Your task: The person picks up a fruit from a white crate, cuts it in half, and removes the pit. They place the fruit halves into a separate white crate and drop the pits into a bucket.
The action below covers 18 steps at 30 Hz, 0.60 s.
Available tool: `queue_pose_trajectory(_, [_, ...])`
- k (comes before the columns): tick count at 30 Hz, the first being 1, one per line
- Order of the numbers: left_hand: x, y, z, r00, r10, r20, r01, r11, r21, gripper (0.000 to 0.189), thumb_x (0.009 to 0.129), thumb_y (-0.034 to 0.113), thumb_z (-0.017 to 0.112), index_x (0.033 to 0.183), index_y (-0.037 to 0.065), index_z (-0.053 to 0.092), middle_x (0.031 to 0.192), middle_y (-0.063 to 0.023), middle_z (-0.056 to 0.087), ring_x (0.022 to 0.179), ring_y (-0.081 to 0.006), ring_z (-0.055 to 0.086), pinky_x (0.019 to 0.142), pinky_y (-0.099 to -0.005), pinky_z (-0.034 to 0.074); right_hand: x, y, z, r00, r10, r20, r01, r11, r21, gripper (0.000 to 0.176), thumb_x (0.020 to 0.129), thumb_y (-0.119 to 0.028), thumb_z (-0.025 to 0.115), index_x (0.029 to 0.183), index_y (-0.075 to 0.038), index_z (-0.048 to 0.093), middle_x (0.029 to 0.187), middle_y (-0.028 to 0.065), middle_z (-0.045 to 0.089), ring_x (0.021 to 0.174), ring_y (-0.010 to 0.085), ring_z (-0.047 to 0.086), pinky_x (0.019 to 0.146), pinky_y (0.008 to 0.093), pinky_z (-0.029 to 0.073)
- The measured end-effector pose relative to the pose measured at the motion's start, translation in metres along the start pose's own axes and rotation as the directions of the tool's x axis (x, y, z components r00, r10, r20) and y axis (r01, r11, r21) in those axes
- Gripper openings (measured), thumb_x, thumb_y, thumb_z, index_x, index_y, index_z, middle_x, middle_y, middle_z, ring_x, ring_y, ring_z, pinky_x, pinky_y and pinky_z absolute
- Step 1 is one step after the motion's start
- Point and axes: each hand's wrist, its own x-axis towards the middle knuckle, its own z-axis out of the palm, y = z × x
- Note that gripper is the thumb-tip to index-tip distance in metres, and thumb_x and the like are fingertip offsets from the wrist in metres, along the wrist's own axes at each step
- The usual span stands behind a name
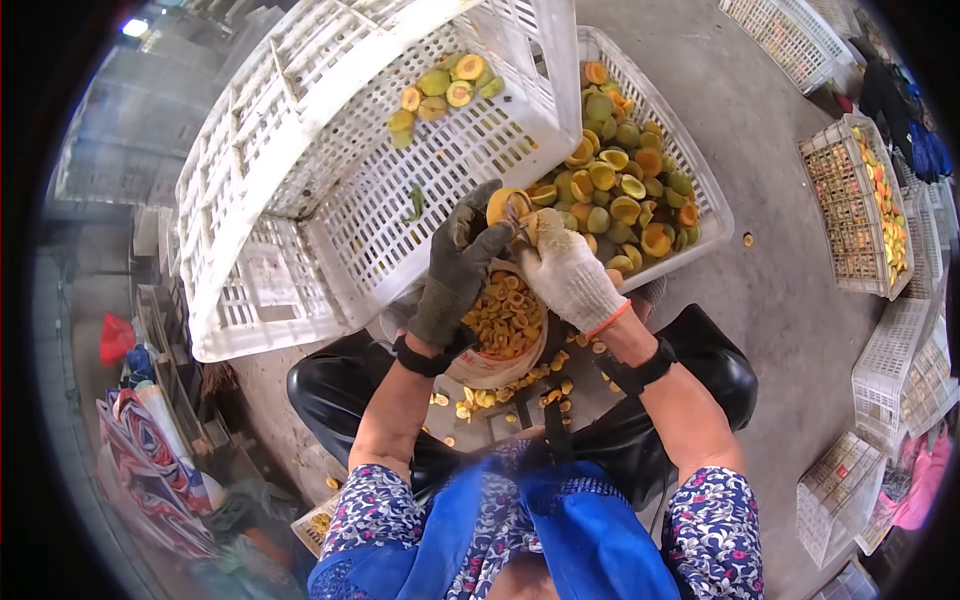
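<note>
My left hand [458, 265], in a dark grey glove, grips a yellow-orange fruit half [500, 204], peach- or apricot-like. Against its cut face is a small curved metal pitting tool [519, 212], held in my right hand [565, 268], which wears a white knit glove with an orange cuff. The tool's handle is hidden in my fingers. Just below both hands stands a pale bucket [492, 374] between my knees, filled with orange-brown pit pieces [506, 315]. Beyond my right hand, a white crate [712, 222] holds many hollowed fruit halves [610, 185].
A large white slatted crate [375, 215] tilts at the left, with several fruit halves [450, 85] at its far end. Scraps [485, 398] litter the floor around the bucket. More crates stand at the right, one with sliced fruit [885, 215]. Bags [155, 450] lie at the left.
</note>
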Motion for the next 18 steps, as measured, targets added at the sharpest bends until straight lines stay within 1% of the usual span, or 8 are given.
queue_pose_trajectory(2, [0.002, -0.016, 0.002, 0.987, 0.159, 0.032, -0.158, 0.987, -0.020, 0.053, 0.096, 0.029, 0.055, 0.134, -0.005, 0.042, 0.120, -0.0100, 0.056, 0.106, -0.0156, 0.055, 0.089, -0.0273, 0.047, 0.000, -0.004, 0.000, 1.000, -0.011, -0.021, 0.011, 1.000, 0.018, 0.023, 0.084, -0.014, 0.057, 0.097, 0.003, 0.049, 0.073, 0.0251, 0.059, 0.071, 0.0450, 0.059, 0.063, 0.0506, 0.047])
queue_pose_trajectory(4, [0.009, -0.029, 0.008, 0.967, 0.256, -0.010, -0.256, 0.966, 0.045, 0.054, 0.097, 0.034, 0.049, 0.134, -0.004, 0.041, 0.119, -0.0117, 0.056, 0.102, -0.0171, 0.056, 0.088, -0.0302, 0.048, 0.002, -0.027, -0.013, 0.936, 0.308, 0.169, -0.335, 0.927, 0.168, 0.021, 0.083, -0.007, 0.058, 0.099, 0.005, 0.051, 0.094, 0.0203, 0.054, 0.081, 0.0386, 0.058, 0.072, 0.0412, 0.047])
queue_pose_trajectory(5, [0.011, -0.031, 0.013, 0.934, 0.355, -0.047, -0.348, 0.931, 0.112, 0.056, 0.098, 0.039, 0.043, 0.134, -0.003, 0.040, 0.117, -0.0134, 0.056, 0.098, -0.0185, 0.057, 0.087, -0.0332, 0.048, -0.001, -0.020, -0.004, 0.990, 0.084, 0.112, -0.086, 0.996, 0.007, 0.020, 0.084, -0.007, 0.057, 0.099, 0.005, 0.051, 0.098, 0.0230, 0.052, 0.088, 0.0406, 0.057, 0.073, 0.0438, 0.047])
queue_pose_trajectory(6, [0.011, -0.033, 0.019, 0.936, 0.350, -0.041, -0.344, 0.932, 0.111, 0.056, 0.098, 0.039, 0.043, 0.134, -0.003, 0.040, 0.117, -0.0134, 0.056, 0.098, -0.0185, 0.057, 0.087, -0.0332, 0.048, -0.006, -0.014, 0.000, 0.990, 0.092, 0.110, -0.093, 0.996, 0.007, 0.020, 0.084, -0.007, 0.057, 0.099, 0.005, 0.051, 0.098, 0.0230, 0.052, 0.088, 0.0406, 0.057, 0.073, 0.0438, 0.047])
queue_pose_trajectory(8, [0.009, -0.034, 0.032, 0.976, 0.183, -0.121, -0.211, 0.936, -0.282, 0.053, 0.100, 0.043, 0.036, 0.128, -0.001, 0.046, 0.115, -0.0110, 0.055, 0.108, -0.0173, 0.051, 0.094, -0.0325, 0.043, -0.010, -0.011, 0.001, 0.980, -0.139, 0.144, 0.164, 0.969, -0.185, 0.022, 0.084, -0.008, 0.056, 0.101, 0.004, 0.049, 0.094, 0.0241, 0.052, 0.089, 0.0426, 0.056, 0.072, 0.0472, 0.047])
queue_pose_trajectory(10, [0.009, -0.034, 0.037, 0.976, 0.152, -0.155, -0.195, 0.928, -0.317, 0.050, 0.101, 0.043, 0.034, 0.126, 0.001, 0.048, 0.112, -0.0101, 0.055, 0.105, -0.0176, 0.052, 0.092, -0.0318, 0.044, -0.009, -0.019, -0.002, 0.994, -0.037, 0.099, 0.038, 0.999, -0.005, 0.023, 0.085, -0.010, 0.056, 0.102, 0.003, 0.049, 0.090, 0.0253, 0.055, 0.088, 0.0442, 0.056, 0.071, 0.0501, 0.046])
queue_pose_trajectory(12, [0.010, -0.034, 0.040, 0.970, 0.106, -0.220, -0.189, 0.896, -0.401, 0.049, 0.102, 0.041, 0.033, 0.126, 0.000, 0.047, 0.112, -0.0105, 0.055, 0.104, -0.0177, 0.052, 0.092, -0.0317, 0.044, -0.008, -0.027, -0.001, 0.958, 0.282, 0.054, -0.285, 0.914, 0.288, 0.023, 0.086, -0.013, 0.055, 0.102, 0.003, 0.049, 0.086, 0.0257, 0.058, 0.087, 0.0463, 0.056, 0.072, 0.0506, 0.045])
queue_pose_trajectory(18, [0.015, -0.030, 0.046, 0.940, 0.225, -0.256, -0.278, 0.941, -0.192, 0.056, 0.100, 0.049, 0.033, 0.125, 0.001, 0.047, 0.109, -0.0100, 0.056, 0.099, -0.0186, 0.056, 0.086, -0.0328, 0.048, -0.007, -0.019, -0.008, 0.995, 0.087, 0.041, -0.088, 0.996, 0.007, 0.026, 0.086, -0.015, 0.055, 0.103, 0.004, 0.048, 0.087, 0.0275, 0.059, 0.089, 0.0478, 0.055, 0.074, 0.0499, 0.045])
